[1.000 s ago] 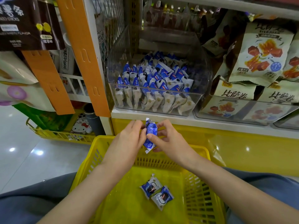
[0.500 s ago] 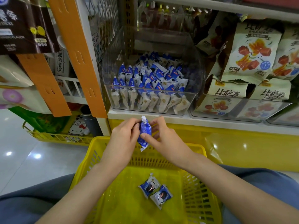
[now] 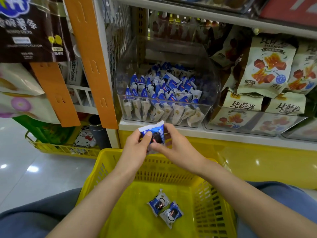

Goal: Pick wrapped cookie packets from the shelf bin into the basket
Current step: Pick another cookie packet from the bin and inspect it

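Observation:
A blue and white wrapped cookie packet (image 3: 155,133) is held between both hands just above the far rim of the yellow basket (image 3: 106,170). My left hand (image 3: 135,150) pinches its left side with thumb on top, and my right hand (image 3: 178,148) grips its right side. Two more packets (image 3: 164,210) lie flat on the basket floor. A clear shelf bin (image 3: 208,93) directly behind my hands holds several of the same packets (image 3: 163,93) standing in rows.
Bags of snacks (image 3: 264,73) fill a second clear bin to the right. Orange hanging strips (image 3: 92,62) and dark snack bags (image 3: 30,30) hang at the left. Another yellow basket (image 3: 63,148) sits on the floor at the left. My knees flank the basket.
The packet has turned in my hands from edge-on to face-up, and my left thumb now lies on top of it. The hands stay above the basket's far rim.

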Tool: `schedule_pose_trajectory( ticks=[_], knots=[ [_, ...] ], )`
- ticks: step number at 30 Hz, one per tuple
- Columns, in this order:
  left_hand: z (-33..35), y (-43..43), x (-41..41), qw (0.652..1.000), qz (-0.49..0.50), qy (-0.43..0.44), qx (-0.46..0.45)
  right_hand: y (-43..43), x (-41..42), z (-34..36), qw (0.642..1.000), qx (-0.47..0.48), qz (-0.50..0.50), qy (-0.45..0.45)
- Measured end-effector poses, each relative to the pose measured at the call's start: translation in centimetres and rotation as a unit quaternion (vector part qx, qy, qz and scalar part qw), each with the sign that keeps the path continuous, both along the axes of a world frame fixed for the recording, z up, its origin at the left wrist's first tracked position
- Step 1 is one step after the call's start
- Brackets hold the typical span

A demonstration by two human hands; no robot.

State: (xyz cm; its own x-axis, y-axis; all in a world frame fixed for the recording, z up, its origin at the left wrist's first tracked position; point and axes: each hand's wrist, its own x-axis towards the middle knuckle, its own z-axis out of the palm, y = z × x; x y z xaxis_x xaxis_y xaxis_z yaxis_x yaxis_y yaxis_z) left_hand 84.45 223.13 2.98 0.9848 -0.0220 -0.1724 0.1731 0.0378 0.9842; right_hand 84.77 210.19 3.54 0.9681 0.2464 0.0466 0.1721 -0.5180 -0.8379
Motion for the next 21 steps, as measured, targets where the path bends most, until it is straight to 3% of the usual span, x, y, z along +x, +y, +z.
schedule_pose_trajectory(
  ticks=[7,11,17,21],
  knots=[
    [1.2,1.4,0.3,0.997,0.057,-0.016,-0.055,0.7,1.0,1.8,0.986,0.147,-0.013,0.075],
    [2.3,2.1,0.2,0.998,0.02,-0.029,-0.048,1.0,1.2,2.2,0.969,0.227,-0.04,0.088],
    [3.1,4.1,1.1,0.995,-0.045,-0.082,0.029,2.0,1.6,3.1,0.976,0.216,-0.037,0.01],
    [3.7,5.7,2.3,0.992,-0.009,-0.123,0.021,2.1,4.1,5.5,0.985,0.161,-0.006,-0.067]
  ],
)
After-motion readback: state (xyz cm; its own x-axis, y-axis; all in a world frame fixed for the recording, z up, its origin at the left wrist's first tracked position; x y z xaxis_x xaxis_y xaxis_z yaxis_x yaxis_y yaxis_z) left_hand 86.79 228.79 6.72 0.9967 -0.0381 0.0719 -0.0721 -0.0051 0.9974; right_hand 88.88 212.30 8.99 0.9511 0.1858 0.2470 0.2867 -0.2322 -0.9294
